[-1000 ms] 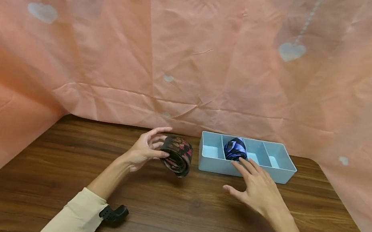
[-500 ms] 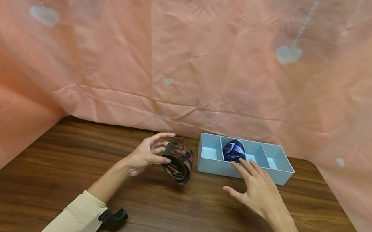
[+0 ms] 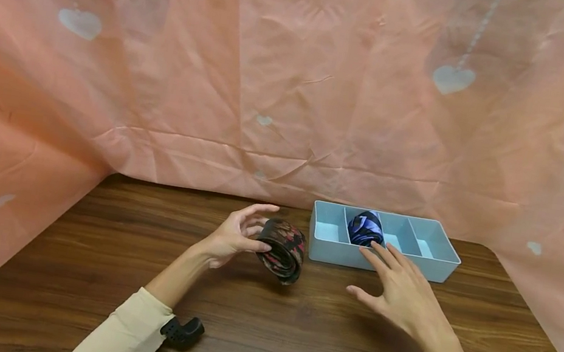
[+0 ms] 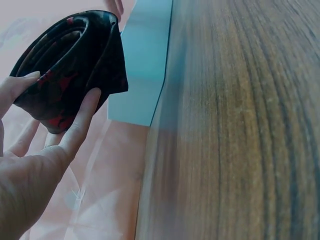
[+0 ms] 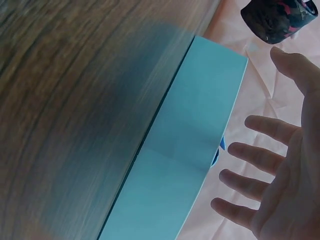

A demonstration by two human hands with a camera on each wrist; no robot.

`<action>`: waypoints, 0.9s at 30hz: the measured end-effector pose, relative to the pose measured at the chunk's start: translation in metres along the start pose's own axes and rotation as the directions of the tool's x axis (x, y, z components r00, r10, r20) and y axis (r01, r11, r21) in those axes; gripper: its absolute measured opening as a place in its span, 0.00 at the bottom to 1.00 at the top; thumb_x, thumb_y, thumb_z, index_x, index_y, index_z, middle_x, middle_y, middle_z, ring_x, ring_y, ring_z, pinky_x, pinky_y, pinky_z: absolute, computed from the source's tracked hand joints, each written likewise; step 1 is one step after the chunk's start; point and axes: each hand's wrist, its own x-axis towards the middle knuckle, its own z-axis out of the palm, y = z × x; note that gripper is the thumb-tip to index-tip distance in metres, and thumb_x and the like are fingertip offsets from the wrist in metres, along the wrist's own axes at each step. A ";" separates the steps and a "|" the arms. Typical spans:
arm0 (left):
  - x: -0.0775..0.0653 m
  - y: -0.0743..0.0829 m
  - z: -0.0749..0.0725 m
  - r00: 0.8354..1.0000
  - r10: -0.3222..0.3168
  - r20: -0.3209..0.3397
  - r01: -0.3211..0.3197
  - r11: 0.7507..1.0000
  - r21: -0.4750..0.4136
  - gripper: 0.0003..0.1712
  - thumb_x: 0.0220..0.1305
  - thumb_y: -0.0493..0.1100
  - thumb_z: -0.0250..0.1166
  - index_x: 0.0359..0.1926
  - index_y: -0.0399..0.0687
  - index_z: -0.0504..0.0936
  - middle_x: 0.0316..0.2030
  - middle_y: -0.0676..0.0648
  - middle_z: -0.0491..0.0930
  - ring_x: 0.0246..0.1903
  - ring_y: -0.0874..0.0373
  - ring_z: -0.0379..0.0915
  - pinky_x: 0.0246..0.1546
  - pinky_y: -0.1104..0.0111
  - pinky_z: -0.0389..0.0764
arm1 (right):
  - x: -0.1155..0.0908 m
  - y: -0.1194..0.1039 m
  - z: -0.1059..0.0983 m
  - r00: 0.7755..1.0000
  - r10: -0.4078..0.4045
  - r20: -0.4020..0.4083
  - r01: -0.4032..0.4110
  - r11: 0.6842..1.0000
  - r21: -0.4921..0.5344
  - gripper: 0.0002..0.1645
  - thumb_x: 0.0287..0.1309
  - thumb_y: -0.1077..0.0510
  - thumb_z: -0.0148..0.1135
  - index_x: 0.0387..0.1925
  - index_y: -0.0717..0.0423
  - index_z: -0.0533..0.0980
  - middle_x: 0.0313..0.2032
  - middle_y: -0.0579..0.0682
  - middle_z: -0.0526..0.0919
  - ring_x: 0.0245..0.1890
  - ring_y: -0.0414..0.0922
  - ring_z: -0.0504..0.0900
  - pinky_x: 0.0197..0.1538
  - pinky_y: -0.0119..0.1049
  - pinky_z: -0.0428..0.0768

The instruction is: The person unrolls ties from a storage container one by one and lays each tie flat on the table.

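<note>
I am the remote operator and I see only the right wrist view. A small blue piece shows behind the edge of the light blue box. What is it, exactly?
Observer: It is a blue and black necktie, rolled up inside the light blue box.
Operator: Thank you. Is the inside of the box one space, or is it divided?
Observer: Divided. The head view shows four compartments in one row.
Operator: And which hand is holding the dark roll in my top right corner?
Observer: The left hand; the head view shows it gripping the roll at the side away from the box.
</note>
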 end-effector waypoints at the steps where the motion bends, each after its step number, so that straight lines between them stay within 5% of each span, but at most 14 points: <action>1: 0.000 0.000 0.000 1.000 0.000 0.003 0.000 1.000 0.003 0.45 0.55 0.15 0.63 0.73 0.40 0.66 0.52 0.46 0.79 0.47 0.55 0.80 0.43 0.67 0.84 | 0.000 0.000 0.000 1.000 0.000 0.000 0.000 1.000 -0.001 0.47 0.59 0.30 0.67 0.71 0.53 0.73 0.70 0.63 0.72 0.70 0.68 0.67 0.65 0.69 0.69; 13: 0.002 -0.003 0.006 0.998 -0.029 0.063 0.026 0.998 0.052 0.47 0.54 0.17 0.66 0.75 0.35 0.63 0.51 0.43 0.78 0.49 0.54 0.79 0.43 0.67 0.83 | 0.000 -0.001 -0.003 1.000 -0.022 -0.015 0.022 1.000 0.005 0.48 0.59 0.30 0.67 0.72 0.53 0.73 0.69 0.63 0.73 0.70 0.68 0.67 0.65 0.69 0.69; 27: 0.002 -0.009 0.013 0.997 0.006 0.074 -0.015 0.992 0.123 0.47 0.51 0.15 0.67 0.73 0.29 0.64 0.50 0.45 0.78 0.48 0.56 0.79 0.48 0.69 0.82 | 0.001 -0.004 0.000 0.998 -0.046 -0.032 0.046 0.999 0.002 0.47 0.58 0.30 0.68 0.71 0.52 0.73 0.69 0.61 0.74 0.70 0.67 0.68 0.64 0.69 0.70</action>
